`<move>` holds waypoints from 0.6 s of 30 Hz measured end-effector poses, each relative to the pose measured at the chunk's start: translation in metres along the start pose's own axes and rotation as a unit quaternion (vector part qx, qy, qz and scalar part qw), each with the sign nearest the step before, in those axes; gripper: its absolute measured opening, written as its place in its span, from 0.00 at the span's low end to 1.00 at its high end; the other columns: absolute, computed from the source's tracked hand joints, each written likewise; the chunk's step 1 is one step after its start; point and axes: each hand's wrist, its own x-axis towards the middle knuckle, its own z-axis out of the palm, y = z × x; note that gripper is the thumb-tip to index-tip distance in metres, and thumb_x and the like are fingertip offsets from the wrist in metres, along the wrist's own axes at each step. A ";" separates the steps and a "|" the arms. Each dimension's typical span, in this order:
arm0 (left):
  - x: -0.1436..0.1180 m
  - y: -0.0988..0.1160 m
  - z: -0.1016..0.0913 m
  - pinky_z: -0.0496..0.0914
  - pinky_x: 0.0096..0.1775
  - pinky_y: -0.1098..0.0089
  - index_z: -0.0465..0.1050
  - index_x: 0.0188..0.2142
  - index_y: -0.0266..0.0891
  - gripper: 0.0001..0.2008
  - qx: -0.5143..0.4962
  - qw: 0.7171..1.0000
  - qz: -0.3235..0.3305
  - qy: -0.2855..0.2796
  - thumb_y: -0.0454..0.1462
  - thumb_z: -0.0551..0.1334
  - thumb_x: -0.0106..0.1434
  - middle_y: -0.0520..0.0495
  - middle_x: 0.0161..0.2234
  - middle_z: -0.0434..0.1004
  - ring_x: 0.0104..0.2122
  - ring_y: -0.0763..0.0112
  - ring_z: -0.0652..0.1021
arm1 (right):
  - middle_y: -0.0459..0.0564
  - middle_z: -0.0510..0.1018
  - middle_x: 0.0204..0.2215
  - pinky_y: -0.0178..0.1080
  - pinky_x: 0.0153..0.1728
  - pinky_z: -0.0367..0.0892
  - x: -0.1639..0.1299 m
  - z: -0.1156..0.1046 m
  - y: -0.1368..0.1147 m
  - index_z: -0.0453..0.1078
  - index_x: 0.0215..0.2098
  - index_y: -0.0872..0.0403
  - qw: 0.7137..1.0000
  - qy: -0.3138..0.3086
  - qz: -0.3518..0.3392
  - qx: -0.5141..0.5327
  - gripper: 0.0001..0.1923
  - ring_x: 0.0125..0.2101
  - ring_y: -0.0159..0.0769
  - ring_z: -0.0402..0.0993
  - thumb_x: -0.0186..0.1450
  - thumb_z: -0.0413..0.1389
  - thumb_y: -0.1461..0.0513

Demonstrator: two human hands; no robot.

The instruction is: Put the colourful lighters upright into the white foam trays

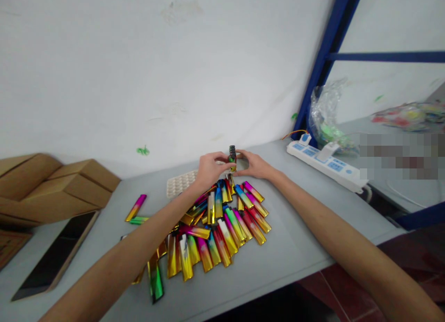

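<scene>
Head view: I have both hands on one lighter [232, 157], upright just beyond the pile [212, 229]. Left hand [209, 170] and right hand [253, 164] pinch it from either side. I judge seating it in the tray [179, 183] needs careful aim.

A small dark-capped lighter [232, 157] is held upright between the fingertips of the left hand [208, 170] and the right hand [253, 165], at the far side of a grey desk [299, 247]. A heap of shiny multicoloured lighter casings [215, 229] is spread on the desk just in front of the hands. A white perforated tray [179, 183] is partly covered by the left hand. Two stray casings [136, 209] lie apart to the left, near cardboard boxes [55, 185]. A white power strip [327, 165] is seen to the right, before a blue frame [325, 53].
</scene>
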 end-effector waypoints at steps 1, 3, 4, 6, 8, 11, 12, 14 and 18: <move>0.000 0.001 0.000 0.78 0.39 0.64 0.80 0.30 0.37 0.18 0.000 1.000 0.000 -0.006 0.51 0.73 0.56 0.45 0.30 0.84 0.32 0.63 0.82 | 0.59 0.80 0.56 0.55 0.59 0.68 0.000 0.000 0.000 0.61 0.67 0.53 1.000 -0.002 -0.001 -0.001 0.48 0.56 0.54 0.77 0.54 0.73 0.53; 0.001 0.003 0.001 0.78 0.39 0.64 0.80 0.31 0.37 0.18 0.002 1.000 0.007 -0.023 0.51 0.72 0.57 0.45 0.30 0.84 0.31 0.64 0.82 | 0.60 0.80 0.56 0.54 0.58 0.68 0.000 -0.001 0.000 0.62 0.67 0.54 1.000 -0.003 0.000 -0.005 0.47 0.55 0.54 0.77 0.54 0.73 0.53; 0.002 0.004 0.002 0.78 0.39 0.64 0.80 0.32 0.37 0.18 0.005 0.999 0.014 -0.032 0.51 0.72 0.57 0.46 0.30 0.84 0.31 0.64 0.82 | 0.61 0.79 0.56 0.54 0.57 0.69 0.001 -0.001 -0.001 0.62 0.67 0.55 1.000 -0.003 0.002 -0.008 0.47 0.55 0.54 0.77 0.54 0.73 0.53; 0.003 0.006 0.002 0.78 0.39 0.64 0.79 0.33 0.37 0.19 0.008 0.999 0.025 -0.037 0.51 0.72 0.57 0.45 0.30 0.83 0.32 0.64 0.82 | 0.61 0.80 0.55 0.53 0.57 0.70 0.001 0.000 -0.001 0.63 0.67 0.56 1.000 -0.002 0.007 -0.015 0.47 0.54 0.54 0.77 0.54 0.73 0.53; 0.003 0.006 0.002 0.78 0.38 0.65 0.78 0.34 0.37 0.19 0.004 0.999 0.027 -0.028 0.51 0.73 0.56 0.45 0.31 0.83 0.32 0.64 0.82 | 0.61 0.80 0.55 0.53 0.56 0.70 0.001 0.000 -0.001 0.63 0.66 0.56 1.000 -0.001 0.007 -0.020 0.47 0.54 0.54 0.78 0.55 0.73 0.52; 0.001 0.003 0.002 0.78 0.39 0.64 0.76 0.32 0.37 0.19 -0.006 1.000 0.019 -0.006 0.50 0.74 0.55 0.45 0.31 0.83 0.32 0.64 0.82 | 0.60 0.80 0.56 0.53 0.57 0.69 0.001 0.000 -0.001 0.63 0.66 0.55 1.000 0.000 0.001 -0.019 0.46 0.55 0.54 0.77 0.55 0.73 0.52; 0.000 0.002 0.002 0.78 0.39 0.64 0.75 0.31 0.37 0.19 -0.007 1.000 0.014 -0.001 0.50 0.74 0.55 0.45 0.30 0.83 0.32 0.64 0.82 | 0.60 0.80 0.56 0.53 0.57 0.69 0.001 0.000 -0.001 0.63 0.66 0.55 1.000 0.000 -0.001 -0.017 0.46 0.55 0.54 0.77 0.55 0.73 0.52; -0.002 0.000 0.003 0.77 0.39 0.64 0.75 0.30 0.38 0.19 -0.001 1.000 -0.002 0.006 0.50 0.74 0.54 0.46 0.29 0.83 0.31 0.64 0.82 | 0.60 0.80 0.55 0.53 0.58 0.69 0.001 0.000 0.000 0.63 0.66 0.55 1.000 0.001 -0.004 -0.012 0.46 0.55 0.53 0.77 0.55 0.73 0.52; 0.002 0.000 0.005 0.76 0.38 0.64 0.73 0.27 0.39 0.19 0.023 0.998 -0.050 -0.012 0.48 0.76 0.51 0.47 0.28 0.82 0.30 0.64 0.82 | 0.59 0.80 0.55 0.53 0.58 0.69 0.001 0.000 0.001 0.63 0.66 0.54 1.000 -0.002 -0.006 -0.007 0.46 0.55 0.52 0.77 0.55 0.73 0.52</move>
